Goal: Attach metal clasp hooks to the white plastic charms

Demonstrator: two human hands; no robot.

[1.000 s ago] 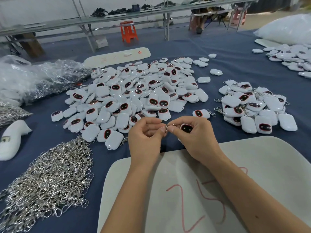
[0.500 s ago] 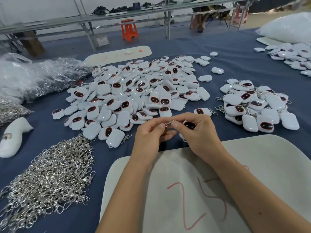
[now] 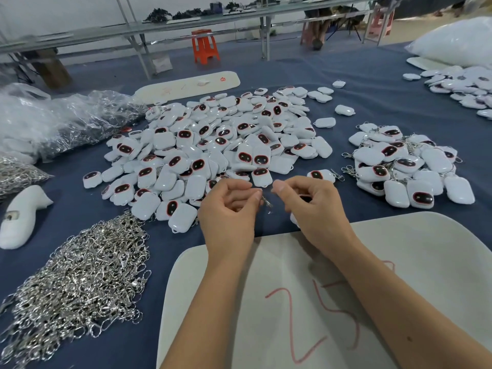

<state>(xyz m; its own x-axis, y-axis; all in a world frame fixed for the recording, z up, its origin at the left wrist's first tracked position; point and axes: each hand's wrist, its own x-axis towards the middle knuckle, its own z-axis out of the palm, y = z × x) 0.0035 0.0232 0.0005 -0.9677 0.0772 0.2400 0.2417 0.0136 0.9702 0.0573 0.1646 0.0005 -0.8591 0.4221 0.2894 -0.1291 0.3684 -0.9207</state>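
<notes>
Drawn slightly apart since half a second ago: left hand (image 3: 229,209) pinching small silver metal clasp hook (image 3: 266,202), right hand (image 3: 316,206) curled around white plastic charm (image 3: 294,219). Probably hooked, ready for finished pile (image 3: 410,166).

**Around your white board**

Your white board (image 3: 399,262), marked "25" in red, lies on blue cloth (image 3: 372,83). Far beyond it stands an orange stool (image 3: 204,45); well to its left, crumpled clear plastic bags (image 3: 53,121) and a white moulded piece (image 3: 21,217).
</notes>
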